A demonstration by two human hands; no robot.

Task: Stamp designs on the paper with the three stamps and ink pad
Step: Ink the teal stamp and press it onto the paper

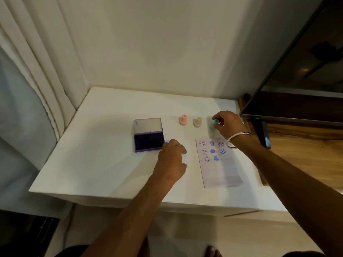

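A purple ink pad (149, 139) lies open on the white table (104, 164), its lid raised at the back. My left hand (171, 158) rests on the table with curled fingers touching the pad's right front corner. To the right stand a pink stamp (183, 120) and a cream stamp (197, 122). My right hand (229, 125) grips a tilted teal stamp (212, 124) further right, just beyond the paper. The paper (220, 169) carries rows of blue smiley and heart prints in its upper half.
A dark TV screen (297, 71) on a black stand (260, 132) sits over a wooden surface at the right. White wall behind, curtains (37, 80) at the left. The table's front edge runs near my forearms.
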